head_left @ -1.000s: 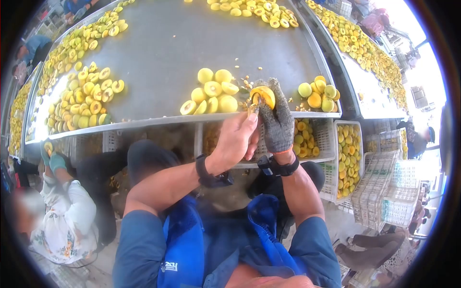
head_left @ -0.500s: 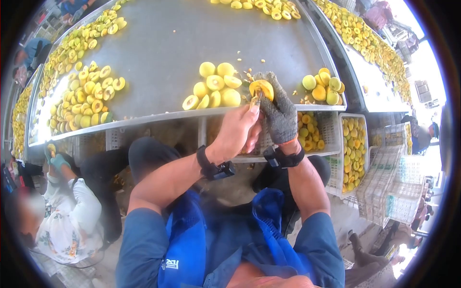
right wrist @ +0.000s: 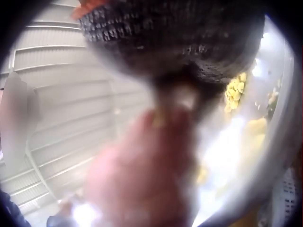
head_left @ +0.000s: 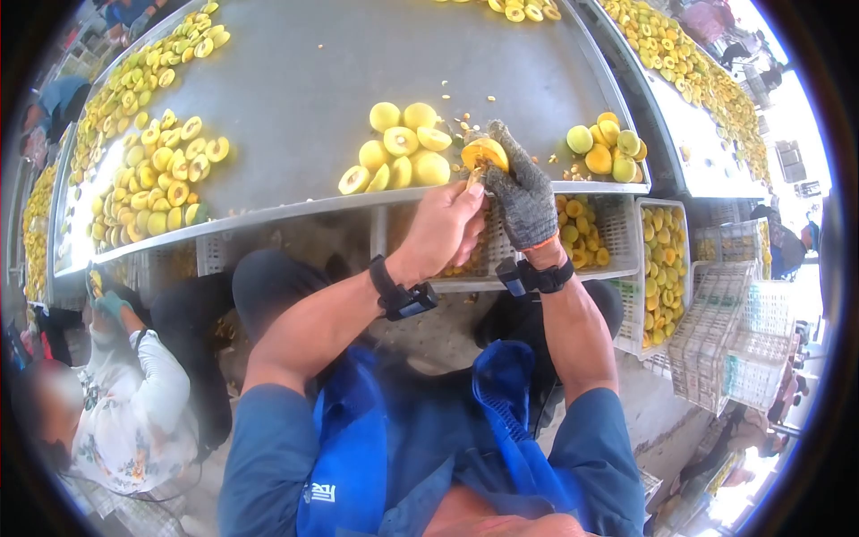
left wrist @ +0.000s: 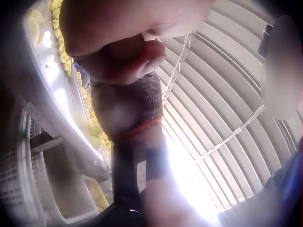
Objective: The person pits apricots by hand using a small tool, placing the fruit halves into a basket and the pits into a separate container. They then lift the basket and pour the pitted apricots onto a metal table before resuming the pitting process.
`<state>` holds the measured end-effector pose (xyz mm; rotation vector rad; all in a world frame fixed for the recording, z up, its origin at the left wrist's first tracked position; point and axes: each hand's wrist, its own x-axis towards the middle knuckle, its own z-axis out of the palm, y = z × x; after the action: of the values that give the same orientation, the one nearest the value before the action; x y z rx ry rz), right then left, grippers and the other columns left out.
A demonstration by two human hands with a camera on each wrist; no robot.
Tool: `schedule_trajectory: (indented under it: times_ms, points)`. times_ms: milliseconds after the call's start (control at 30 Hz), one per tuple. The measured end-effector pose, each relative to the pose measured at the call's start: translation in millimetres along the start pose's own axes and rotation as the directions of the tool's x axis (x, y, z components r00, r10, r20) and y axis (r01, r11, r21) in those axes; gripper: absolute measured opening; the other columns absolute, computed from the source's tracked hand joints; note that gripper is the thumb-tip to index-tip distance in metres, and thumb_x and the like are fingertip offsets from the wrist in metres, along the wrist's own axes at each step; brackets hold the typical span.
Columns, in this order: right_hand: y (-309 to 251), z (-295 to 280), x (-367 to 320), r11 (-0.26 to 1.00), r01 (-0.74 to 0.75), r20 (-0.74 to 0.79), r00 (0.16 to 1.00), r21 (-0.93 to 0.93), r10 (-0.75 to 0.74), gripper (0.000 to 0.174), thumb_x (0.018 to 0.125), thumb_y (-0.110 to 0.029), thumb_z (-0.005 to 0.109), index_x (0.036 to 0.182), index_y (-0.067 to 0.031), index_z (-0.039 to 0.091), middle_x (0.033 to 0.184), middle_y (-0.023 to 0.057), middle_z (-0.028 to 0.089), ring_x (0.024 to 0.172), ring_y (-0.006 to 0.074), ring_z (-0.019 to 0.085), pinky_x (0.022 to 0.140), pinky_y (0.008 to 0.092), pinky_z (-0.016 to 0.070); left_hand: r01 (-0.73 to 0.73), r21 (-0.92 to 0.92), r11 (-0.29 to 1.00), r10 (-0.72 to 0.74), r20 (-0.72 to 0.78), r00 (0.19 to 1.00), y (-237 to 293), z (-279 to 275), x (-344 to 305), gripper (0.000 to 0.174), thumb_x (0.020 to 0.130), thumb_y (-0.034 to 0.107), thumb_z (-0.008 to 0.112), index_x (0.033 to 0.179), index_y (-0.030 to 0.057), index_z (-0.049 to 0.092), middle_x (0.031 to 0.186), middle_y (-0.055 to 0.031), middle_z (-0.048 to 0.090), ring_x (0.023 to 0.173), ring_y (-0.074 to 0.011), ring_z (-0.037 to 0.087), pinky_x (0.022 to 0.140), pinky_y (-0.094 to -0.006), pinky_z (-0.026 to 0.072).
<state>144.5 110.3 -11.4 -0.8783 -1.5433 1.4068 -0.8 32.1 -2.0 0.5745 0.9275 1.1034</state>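
My right hand's gloved fingers (head_left: 512, 159) are curled round a yellow fruit (head_left: 484, 154), cut face up. It is held just above the near edge of the bench (head_left: 295, 80), towards its right corner. My bare left hand (head_left: 445, 228) is closed in a pinch on what looks like a small tool (head_left: 472, 182). Its tip is at the fruit's centre, though the tool is too small for me to tell its shape. Both wrist views are blurred and only show the two hands pressed close together.

I take this to be the stone being worked out of the fruit. The next move calls for a firm grip from my right hand (head_left: 523, 201) and a short, controlled scoop that stays clear of the glove.

A heap of opened fruit (head_left: 398, 157) lies just left of my hands. A smaller pile of whole fruit (head_left: 606, 148) sits in the near right corner, with a white crate (head_left: 619, 225) below the edge.
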Motion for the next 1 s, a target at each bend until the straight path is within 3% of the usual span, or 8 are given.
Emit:
schedule_trajectory:
  times_ms: [100,200,500,600,700,900,1000]
  points:
    - [-4,-4,0,0.995,0.061,-0.013,0.998,-0.075,-0.062,0.056,0.094,-0.003,0.067,0.148,-0.0036,0.051,0.132,0.0101,0.068,0.113,0.0114,0.061,0.098,0.0289,0.0498,0.052,0.004,0.999,-0.052,0.064,0.997,10,-5,-4,0.031,0.109,0.033,0.048,0.094,0.0068,0.055,0.066,0.0006,0.045,0.044,-0.0082,0.037,0.038,-0.0253,0.0311]
    - [2,-14,3,0.962,0.075,-0.016,0.996,-0.263,-0.083,0.053,0.093,-0.002,0.068,0.145,-0.0049,0.056,0.123,0.0101,0.072,0.106,0.0114,0.064,0.093,0.0288,0.0523,0.073,0.041,0.996,-0.076,0.083,0.994,14,-9,-6,0.033,0.108,0.035,0.048,0.096,0.0058,0.056,0.065,0.0005,0.045,0.044,-0.0079,0.037,0.038,-0.025,0.0319]
    - [-4,-12,3,0.921,0.249,0.042,0.968,-0.3,-0.248,0.049,0.091,0.0,0.069,0.139,-0.005,0.062,0.118,0.0096,0.074,0.102,0.0113,0.066,0.091,0.0301,0.0539,0.239,-0.092,0.967,-0.213,0.226,0.95,25,-15,-8,0.038,0.108,0.039,0.048,0.098,0.0025,0.057,0.063,0.0024,0.041,0.043,-0.0054,0.036,0.036,-0.0225,0.03]
    - [-13,-16,4,0.951,0.134,0.075,0.99,-0.278,-0.117,0.049,0.09,-0.001,0.071,0.137,-0.0052,0.063,0.118,0.0095,0.075,0.101,0.0116,0.066,0.089,0.0314,0.0545,0.252,-0.046,0.967,-0.23,0.278,0.933,31,-21,-8,0.039,0.108,0.039,0.048,0.099,0.0016,0.057,0.063,0.0033,0.04,0.043,-0.0038,0.034,0.035,-0.0211,0.0284]
    - [-18,-19,6,0.913,0.124,0.121,0.989,-0.389,-0.082,0.048,0.089,-0.002,0.073,0.136,-0.0056,0.064,0.116,0.0098,0.075,0.098,0.0109,0.066,0.087,0.0314,0.0546,0.286,-0.053,0.957,-0.253,0.336,0.907,31,-29,-7,0.04,0.108,0.038,0.047,0.099,0.0012,0.057,0.063,0.0039,0.04,0.043,-0.0024,0.033,0.034,-0.0195,0.0276]
    - [-20,-24,7,0.898,0.174,0.182,0.977,-0.404,-0.107,0.044,0.088,-0.005,0.075,0.132,-0.0041,0.066,0.11,0.0096,0.076,0.093,0.0113,0.066,0.085,0.0305,0.0547,0.327,-0.058,0.943,-0.279,0.397,0.874,31,-31,-10,0.04,0.109,0.038,0.045,0.098,0.0012,0.057,0.062,0.0043,0.039,0.042,-0.0012,0.032,0.032,-0.0183,0.0258]
    - [-20,-23,10,0.959,0.138,0.171,0.981,-0.249,-0.096,0.045,0.087,-0.004,0.076,0.131,-0.0032,0.067,0.105,0.009,0.076,0.089,0.0113,0.067,0.082,0.0302,0.0554,0.386,-0.139,0.912,-0.275,0.489,0.827,28,-39,-4,0.04,0.109,0.038,0.045,0.099,0.0007,0.057,0.062,0.0038,0.04,0.041,-0.0009,0.032,0.032,-0.0185,0.0255]
